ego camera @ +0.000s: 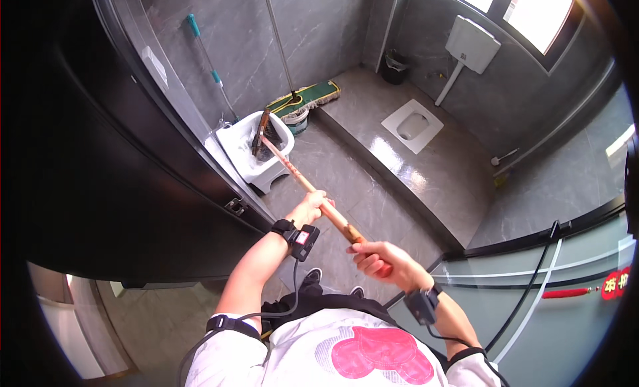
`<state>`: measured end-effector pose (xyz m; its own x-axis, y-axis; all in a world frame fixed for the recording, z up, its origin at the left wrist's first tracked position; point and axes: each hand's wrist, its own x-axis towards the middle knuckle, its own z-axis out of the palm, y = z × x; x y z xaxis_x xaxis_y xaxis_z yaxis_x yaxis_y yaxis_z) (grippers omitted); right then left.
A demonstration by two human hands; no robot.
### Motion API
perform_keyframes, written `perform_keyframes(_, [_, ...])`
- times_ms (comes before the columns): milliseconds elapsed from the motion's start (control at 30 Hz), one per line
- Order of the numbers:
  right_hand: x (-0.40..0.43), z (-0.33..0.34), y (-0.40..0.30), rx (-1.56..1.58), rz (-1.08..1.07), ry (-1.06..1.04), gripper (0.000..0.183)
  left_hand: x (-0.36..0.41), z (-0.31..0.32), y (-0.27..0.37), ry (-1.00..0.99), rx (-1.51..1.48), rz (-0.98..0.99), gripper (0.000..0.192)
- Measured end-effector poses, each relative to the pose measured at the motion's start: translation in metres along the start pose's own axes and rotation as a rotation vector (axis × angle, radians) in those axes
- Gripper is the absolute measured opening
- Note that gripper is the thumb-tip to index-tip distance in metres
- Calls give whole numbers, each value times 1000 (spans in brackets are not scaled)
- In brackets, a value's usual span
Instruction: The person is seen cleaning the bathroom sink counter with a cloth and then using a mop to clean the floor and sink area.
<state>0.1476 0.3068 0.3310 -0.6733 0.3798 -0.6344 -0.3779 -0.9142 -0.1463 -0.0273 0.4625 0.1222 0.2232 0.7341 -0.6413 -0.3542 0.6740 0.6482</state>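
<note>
A long wooden-handled broom or brush (294, 172) slants away from me. My left hand (310, 207) grips the shaft around its middle. Closer to my body, my right hand (374, 259) is closed around the near end of the same handle. The far end, a brown head (261, 130) with dark bristles, is inside a white mop basin (234, 145). Water or wet shine shows in the basin, though the bristle tips are hard to make out.
A green flat mop (309, 98) rests on a bucket (298, 123) behind the basin. A teal-handled mop pole (212, 70) leans on the wall. To the right, a raised step (359, 152) holds a squat toilet (413, 126) and a black bin (394, 70). A dark door (164, 187) stands left.
</note>
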Motion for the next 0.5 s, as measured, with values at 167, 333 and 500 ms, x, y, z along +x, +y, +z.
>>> perform_keyframes(167, [-63,5,3,-31,165,143,13,-70,38,-19,-178,-200,-167,17])
perform_keyframes(333, [1,-14,-19,-5,125,32,7,-13,5,10,-125,-189,-128,20])
perform_keyframes(500, [-58,-11,-10,-263,75,133,12,-53,24,-15,-324,-261,-216,24])
